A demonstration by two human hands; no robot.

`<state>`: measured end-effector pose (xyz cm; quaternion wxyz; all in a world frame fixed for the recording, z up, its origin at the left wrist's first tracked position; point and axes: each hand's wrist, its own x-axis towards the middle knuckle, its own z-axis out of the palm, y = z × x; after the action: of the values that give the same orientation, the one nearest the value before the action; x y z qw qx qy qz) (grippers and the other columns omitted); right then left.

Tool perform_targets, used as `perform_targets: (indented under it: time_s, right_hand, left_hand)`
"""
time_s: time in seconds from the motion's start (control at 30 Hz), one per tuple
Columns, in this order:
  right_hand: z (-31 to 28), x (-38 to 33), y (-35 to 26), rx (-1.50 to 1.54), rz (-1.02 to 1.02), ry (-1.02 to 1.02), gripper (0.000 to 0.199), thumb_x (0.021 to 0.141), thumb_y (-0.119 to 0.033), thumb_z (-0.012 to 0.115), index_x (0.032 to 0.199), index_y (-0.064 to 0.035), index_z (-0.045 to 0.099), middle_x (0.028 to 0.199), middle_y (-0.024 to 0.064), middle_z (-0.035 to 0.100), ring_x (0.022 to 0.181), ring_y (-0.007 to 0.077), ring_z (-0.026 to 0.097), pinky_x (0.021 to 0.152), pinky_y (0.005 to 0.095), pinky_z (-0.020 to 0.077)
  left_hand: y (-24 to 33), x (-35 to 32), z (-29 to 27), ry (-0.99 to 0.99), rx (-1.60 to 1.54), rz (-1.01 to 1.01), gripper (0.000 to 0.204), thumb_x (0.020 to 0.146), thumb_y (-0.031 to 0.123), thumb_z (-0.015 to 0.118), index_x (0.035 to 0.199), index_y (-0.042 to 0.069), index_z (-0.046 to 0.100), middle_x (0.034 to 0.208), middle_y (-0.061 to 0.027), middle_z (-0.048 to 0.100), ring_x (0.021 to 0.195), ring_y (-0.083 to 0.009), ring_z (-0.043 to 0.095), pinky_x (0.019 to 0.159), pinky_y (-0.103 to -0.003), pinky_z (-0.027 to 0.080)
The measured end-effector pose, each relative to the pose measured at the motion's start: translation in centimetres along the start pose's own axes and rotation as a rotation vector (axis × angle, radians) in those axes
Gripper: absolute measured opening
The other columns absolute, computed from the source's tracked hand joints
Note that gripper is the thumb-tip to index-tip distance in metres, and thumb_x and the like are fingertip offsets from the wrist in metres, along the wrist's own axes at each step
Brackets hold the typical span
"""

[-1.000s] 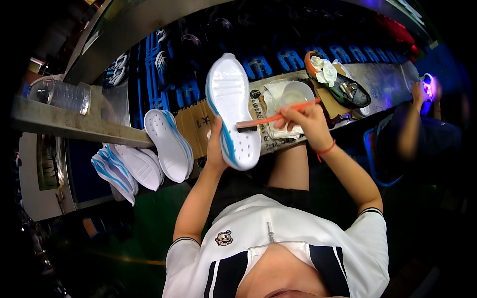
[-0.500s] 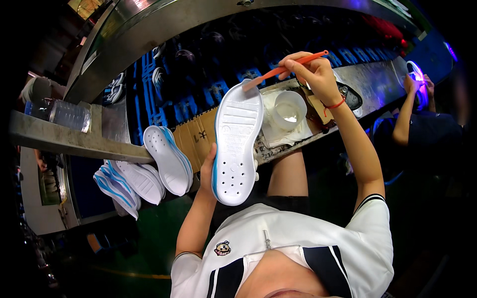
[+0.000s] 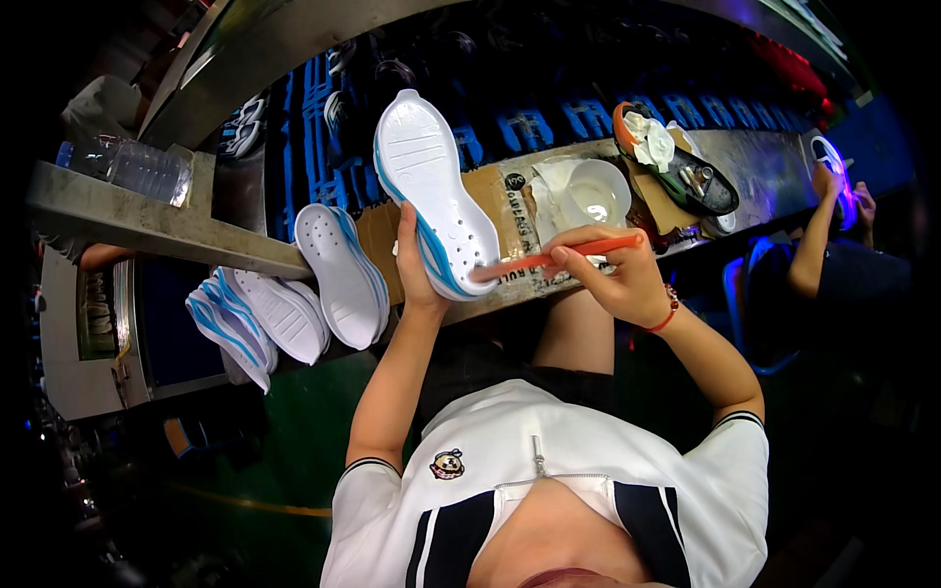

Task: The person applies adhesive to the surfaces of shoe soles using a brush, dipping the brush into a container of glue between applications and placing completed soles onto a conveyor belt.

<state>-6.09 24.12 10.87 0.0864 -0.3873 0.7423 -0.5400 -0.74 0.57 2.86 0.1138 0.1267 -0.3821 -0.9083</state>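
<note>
A white shoe sole [image 3: 428, 167] with a blue side stripe is tilted up in my left hand [image 3: 420, 269], which grips its side near the end with small holes. My right hand [image 3: 622, 279] pinches an orange-handled brush [image 3: 559, 259]. The brush's bristles touch the sole's surface beside the holes, at the end nearer to me. Just beyond my right hand, a translucent plastic cup [image 3: 597, 192] stands on white paper. Left of my left hand, several more white and blue soles [image 3: 340, 276] lean together at the bench edge.
Cardboard [image 3: 380, 235] covers part of the bench. Farther right lies a dark tray [image 3: 701, 186] with crumpled white tissue. A metal frame bar [image 3: 167, 218] crosses at left, with a clear plastic container [image 3: 147, 169] on it. At far right, a co-worker's hands [image 3: 841, 193] hold a glowing purple-lit item.
The brush has moved from the sole's far end down to its near, holed end. My left hand has shifted the sole up and left, tilting it. My right hand has come lower.
</note>
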Motion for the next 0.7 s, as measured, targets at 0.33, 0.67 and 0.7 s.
perform_targets:
  time_s: [0.33, 0.67, 0.7]
  right_hand:
    - [-3.5, 1.2, 1.7, 0.682, 0.15, 0.594, 0.027, 0.099, -0.016, 0.057, 0.108, 0.0081, 0.065, 0.085, 0.0142, 0.073, 0.078, 0.0163, 0.068, 0.072, 0.0255, 0.0491]
    - [-6.5, -4.2, 2.1, 0.618, 0.19, 0.668, 0.026, 0.1, -0.017, 0.055, 0.109, 0.0066, 0.064, 0.084, 0.0134, 0.072, 0.075, 0.0155, 0.068, 0.074, 0.0256, 0.0503]
    - [-6.1, -5.1, 2.7, 0.608, 0.228, 0.659, 0.026, 0.1, -0.016, 0.055, 0.109, 0.0068, 0.064, 0.084, 0.0133, 0.072, 0.075, 0.0155, 0.068, 0.073, 0.0255, 0.0502]
  left_hand:
    - [4.2, -2.6, 7.2, -0.239, 0.12, -0.177, 0.07, 0.103, 0.052, 0.036, 0.152, 0.003, 0.026, 0.147, -0.0146, 0.044, 0.13, -0.0242, 0.049, 0.108, -0.037, 0.041]
    - [19.7, 20.9, 20.8, -0.57, 0.564, 0.483, 0.05, 0.101, 0.045, 0.045, 0.121, 0.002, 0.057, 0.11, -0.0167, 0.064, 0.092, -0.0279, 0.069, 0.078, -0.039, 0.06]
    - [19.6, 20.0, 19.4, -0.573, 0.628, 0.469, 0.048, 0.101, 0.044, 0.047, 0.12, 0.002, 0.057, 0.11, -0.0166, 0.064, 0.09, -0.028, 0.07, 0.077, -0.039, 0.061]
